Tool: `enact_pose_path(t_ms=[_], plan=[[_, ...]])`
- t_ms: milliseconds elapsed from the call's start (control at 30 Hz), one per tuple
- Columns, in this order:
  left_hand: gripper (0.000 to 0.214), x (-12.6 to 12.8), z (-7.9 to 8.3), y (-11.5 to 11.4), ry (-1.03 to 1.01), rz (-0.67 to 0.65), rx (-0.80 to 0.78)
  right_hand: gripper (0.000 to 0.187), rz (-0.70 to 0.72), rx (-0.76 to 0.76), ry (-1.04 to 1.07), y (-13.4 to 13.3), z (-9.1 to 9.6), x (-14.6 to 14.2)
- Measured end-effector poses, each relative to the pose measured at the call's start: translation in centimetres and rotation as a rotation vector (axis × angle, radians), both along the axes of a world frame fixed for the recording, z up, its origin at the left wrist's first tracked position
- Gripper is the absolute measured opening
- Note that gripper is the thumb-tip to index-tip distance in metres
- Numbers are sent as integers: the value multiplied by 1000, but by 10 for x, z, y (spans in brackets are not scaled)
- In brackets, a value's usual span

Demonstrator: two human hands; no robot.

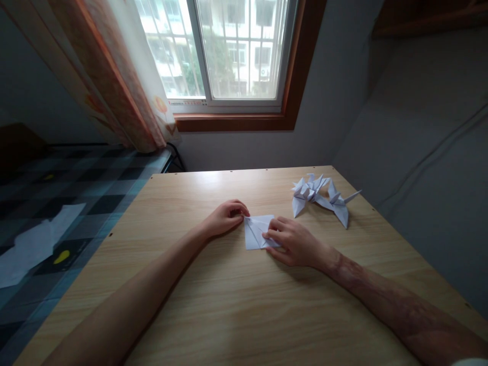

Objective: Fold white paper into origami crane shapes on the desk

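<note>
A small folded square of white paper, with diagonal creases, lies flat on the wooden table. At its upper left corner, my left hand has its fingers closed in a pinch on the paper. My right hand covers the paper's right side. Its thumb and bent fingers are closed on the right edge there, and that part of the paper is hidden under them.
Several white origami cranes sit clustered at the table's back right. Loose white paper lies on the checked bed to the left. Beyond the table are a window, a curtain and walls.
</note>
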State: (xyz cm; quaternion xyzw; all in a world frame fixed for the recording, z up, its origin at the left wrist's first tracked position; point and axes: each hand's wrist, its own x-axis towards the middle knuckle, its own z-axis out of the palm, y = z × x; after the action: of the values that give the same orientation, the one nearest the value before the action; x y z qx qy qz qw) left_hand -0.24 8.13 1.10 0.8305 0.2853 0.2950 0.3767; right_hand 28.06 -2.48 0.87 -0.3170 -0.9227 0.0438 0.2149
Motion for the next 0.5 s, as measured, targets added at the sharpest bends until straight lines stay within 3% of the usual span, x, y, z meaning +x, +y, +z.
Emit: enact_pose_path(t_ms=[233, 333, 500], plan=[[14, 8, -3, -12, 18, 207, 73, 22, -3, 2, -7, -1, 1, -1], [25, 11, -4, -15, 67, 212, 124, 22, -3, 5, -1, -1, 1, -1], [24, 10, -6, -13, 72, 192, 119, 22, -5, 0, 3, -1, 2, 0]])
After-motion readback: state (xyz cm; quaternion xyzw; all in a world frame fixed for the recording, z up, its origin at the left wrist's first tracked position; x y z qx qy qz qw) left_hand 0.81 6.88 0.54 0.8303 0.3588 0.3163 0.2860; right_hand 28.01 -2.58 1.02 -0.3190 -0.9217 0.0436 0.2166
